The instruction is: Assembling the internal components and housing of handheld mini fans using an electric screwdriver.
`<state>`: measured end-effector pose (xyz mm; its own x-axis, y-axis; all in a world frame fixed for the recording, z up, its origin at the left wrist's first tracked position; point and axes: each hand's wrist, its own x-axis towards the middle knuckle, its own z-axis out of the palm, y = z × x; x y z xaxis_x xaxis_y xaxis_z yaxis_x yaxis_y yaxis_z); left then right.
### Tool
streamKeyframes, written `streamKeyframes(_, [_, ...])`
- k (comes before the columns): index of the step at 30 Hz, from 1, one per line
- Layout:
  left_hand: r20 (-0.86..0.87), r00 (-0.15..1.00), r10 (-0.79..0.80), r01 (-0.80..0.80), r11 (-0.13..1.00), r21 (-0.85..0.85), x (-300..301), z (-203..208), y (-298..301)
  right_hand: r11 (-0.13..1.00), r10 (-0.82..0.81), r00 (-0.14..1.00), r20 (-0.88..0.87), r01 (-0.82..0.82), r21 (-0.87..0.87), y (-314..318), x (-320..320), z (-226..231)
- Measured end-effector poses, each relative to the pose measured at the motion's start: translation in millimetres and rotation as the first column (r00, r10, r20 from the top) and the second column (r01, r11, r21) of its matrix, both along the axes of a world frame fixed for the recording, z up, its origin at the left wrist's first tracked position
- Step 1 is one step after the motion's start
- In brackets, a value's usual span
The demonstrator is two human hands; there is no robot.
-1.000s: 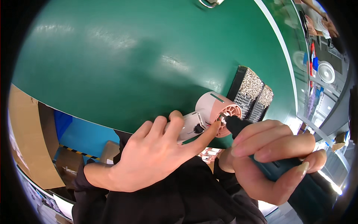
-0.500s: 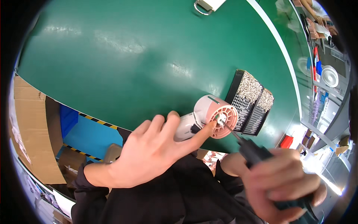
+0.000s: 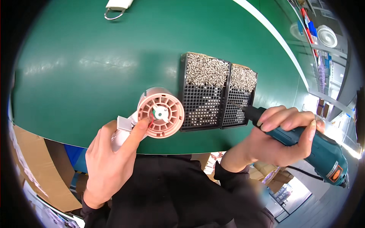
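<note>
My left hand (image 3: 114, 161) is closed around the white handle of a pink-and-white hair dryer body (image 3: 173, 116). The round open end faces up, showing pink spokes and a white hub, and my thumb or a finger rests on the spokes near a red wire. In my right hand (image 3: 281, 142) is a teal electric screwdriver (image 3: 325, 155) with a black nose. Its thin bit reaches over the smaller, right-hand screw tray (image 3: 235, 121); whether the tip touches a screw cannot be made out. A larger black screw tray (image 3: 186, 110) stands against it, and both have loose silver screws heaped at the far end.
The trays stand on a green tabletop (image 3: 76, 95). A white object with a metal loop (image 3: 118, 3) lies at its far edge. Cardboard boxes (image 3: 42, 163) stand below the table on the left. A black cord (image 3: 306, 173) hangs beside the screwdriver.
The screwdriver bit has left the hub of the hair dryer body and is now over the right-hand screw tray. The dryer body has turned, its round end facing up more. The view has shifted right.
</note>
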<state>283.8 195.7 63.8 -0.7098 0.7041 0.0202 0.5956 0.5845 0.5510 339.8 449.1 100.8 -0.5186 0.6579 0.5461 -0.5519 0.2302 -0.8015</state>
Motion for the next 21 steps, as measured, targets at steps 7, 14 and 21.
streamKeyframes(7, [0.011,0.999,0.043,-0.043,0.999,-0.027,0.3,0.8,8.3,0.991,0.033,0.994,0.105,-0.046,0.125,-5.6,-7.1,-11.2])
streamKeyframes(14, [0.009,0.999,0.035,-0.035,0.999,-0.024,-2.3,0.0,6.8,0.985,0.026,0.991,0.129,-0.048,0.167,-7.3,-13.1,-15.9])
streamKeyframes(21, [-0.062,0.998,-0.007,0.007,1.0,-0.013,-3.0,-1.0,3.3,0.994,0.078,0.997,0.024,-0.08,0.079,-12.3,-5.6,2.0])
